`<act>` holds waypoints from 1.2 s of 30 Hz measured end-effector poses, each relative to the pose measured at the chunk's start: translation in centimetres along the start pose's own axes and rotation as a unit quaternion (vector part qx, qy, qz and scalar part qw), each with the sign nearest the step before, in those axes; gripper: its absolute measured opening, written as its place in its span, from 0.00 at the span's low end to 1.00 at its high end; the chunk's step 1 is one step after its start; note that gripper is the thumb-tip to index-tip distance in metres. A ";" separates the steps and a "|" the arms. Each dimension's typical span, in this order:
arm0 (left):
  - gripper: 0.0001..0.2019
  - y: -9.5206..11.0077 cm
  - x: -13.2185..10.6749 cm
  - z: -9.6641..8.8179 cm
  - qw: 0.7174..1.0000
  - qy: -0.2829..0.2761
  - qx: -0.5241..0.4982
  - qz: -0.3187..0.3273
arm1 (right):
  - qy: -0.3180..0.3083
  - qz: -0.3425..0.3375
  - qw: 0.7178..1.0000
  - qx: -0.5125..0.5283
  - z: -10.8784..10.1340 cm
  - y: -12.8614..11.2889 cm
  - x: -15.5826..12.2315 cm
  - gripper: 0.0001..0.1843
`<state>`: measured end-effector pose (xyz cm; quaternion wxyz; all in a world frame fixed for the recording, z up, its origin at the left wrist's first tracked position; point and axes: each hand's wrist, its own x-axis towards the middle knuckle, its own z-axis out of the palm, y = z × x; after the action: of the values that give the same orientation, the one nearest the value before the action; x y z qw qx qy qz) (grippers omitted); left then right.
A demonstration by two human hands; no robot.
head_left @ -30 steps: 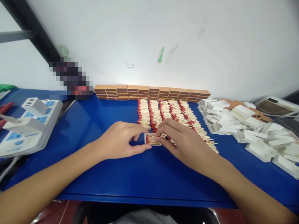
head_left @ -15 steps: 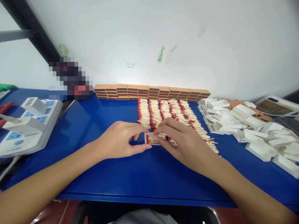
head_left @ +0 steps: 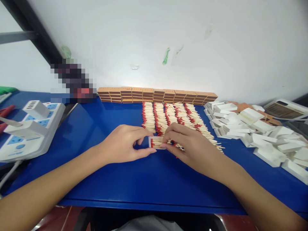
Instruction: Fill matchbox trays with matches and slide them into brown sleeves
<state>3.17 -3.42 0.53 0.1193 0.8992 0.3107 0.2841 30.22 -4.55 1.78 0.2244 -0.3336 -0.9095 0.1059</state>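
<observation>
A small white matchbox tray (head_left: pixel 150 143) lies on the blue table, with red-headed matches (head_left: pixel 157 141) inside, heads toward its left end. My left hand (head_left: pixel 128 143) grips the tray's left end between thumb and fingers. Over the tray's right half, my right hand (head_left: pixel 186 142) has thumb and fingertips pinched on the matches; its fingers hide that end. Just behind both hands, loose matches (head_left: pixel 160 117) lie in several long rows, partly covered by my right hand.
Stacked brown matchboxes (head_left: pixel 158 95) line the wall. A heap of white trays (head_left: pixel 250 128) covers the table's right side, near a phone-like device (head_left: pixel 286 108). To the left sits a white power strip (head_left: pixel 51 128) with plugs and a cable.
My right hand has shifted slightly right along the tray, so more of the matches inside show. My left hand keeps its grip at the tray's left end.
</observation>
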 end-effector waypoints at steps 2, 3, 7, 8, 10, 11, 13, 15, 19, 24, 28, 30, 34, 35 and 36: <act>0.13 0.0 0.0 0.0 1.000 -0.001 -0.001 -0.002 | 0.004 0.002 1.000 -0.001 0.1 -0.1 0.0 0.05; 0.13 0.0 0.0 0.0 1.000 -0.001 -0.001 -0.003 | 0.009 0.002 1.000 -0.004 0.2 -0.2 0.0 0.05; 0.14 -0.1 0.0 -0.1 1.000 -0.004 0.002 0.000 | 0.021 0.003 0.999 -0.024 0.3 -0.1 0.0 0.05; 0.14 -0.1 0.0 -0.1 1.000 -0.005 0.003 0.001 | 0.021 0.002 0.999 -0.027 0.3 0.0 0.0 0.05; 0.15 -0.1 0.0 -0.1 1.000 -0.004 0.004 0.002 | 0.019 -0.003 0.999 -0.031 0.2 0.2 0.0 0.05; 0.15 -0.2 -0.1 -0.1 1.000 -0.002 0.003 0.001 | 0.017 -0.005 0.999 -0.031 0.2 0.2 0.0 0.05; 0.15 -0.2 -0.1 0.0 1.000 0.002 0.000 -0.002 | 0.012 -0.007 0.999 -0.031 0.2 0.3 0.0 0.05; 0.15 -0.2 -0.1 0.0 1.000 0.004 -0.004 -0.008 | 0.008 -0.005 0.999 -0.031 0.2 0.4 0.0 0.05; 0.16 -0.2 0.0 0.0 0.999 0.003 -0.026 -0.031 | 0.015 0.007 0.999 -0.027 0.4 0.7 0.1 0.05; 0.15 -0.1 0.2 -0.1 0.997 0.020 -0.050 -0.054 | 0.042 0.000 0.999 -0.034 0.2 0.9 0.0 0.06; 0.15 -0.1 0.2 -0.2 0.996 0.029 -0.048 -0.070 | 0.038 0.022 0.999 -0.024 0.0 0.6 -0.1 0.05; 0.15 -0.1 0.2 -0.3 0.996 0.031 -0.046 -0.076 | 0.038 0.031 0.999 -0.014 -0.1 0.5 -0.1 0.06; 0.16 0.0 0.2 -0.2 0.995 0.032 -0.046 -0.085 | 0.038 0.042 0.998 -0.001 0.0 0.4 0.0 0.07; 0.16 0.0 0.2 -0.1 0.995 0.033 -0.044 -0.087 | 0.034 0.045 0.998 0.003 0.0 0.3 0.0 0.07; 0.16 0.0 0.2 -0.1 0.995 0.033 -0.042 -0.087 | 0.030 0.048 0.998 0.008 0.0 0.3 0.1 0.07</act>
<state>3.20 -3.30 0.70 0.1705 0.8530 0.3795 0.3150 30.33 -4.30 1.75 0.2490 -0.3782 -0.8843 0.1139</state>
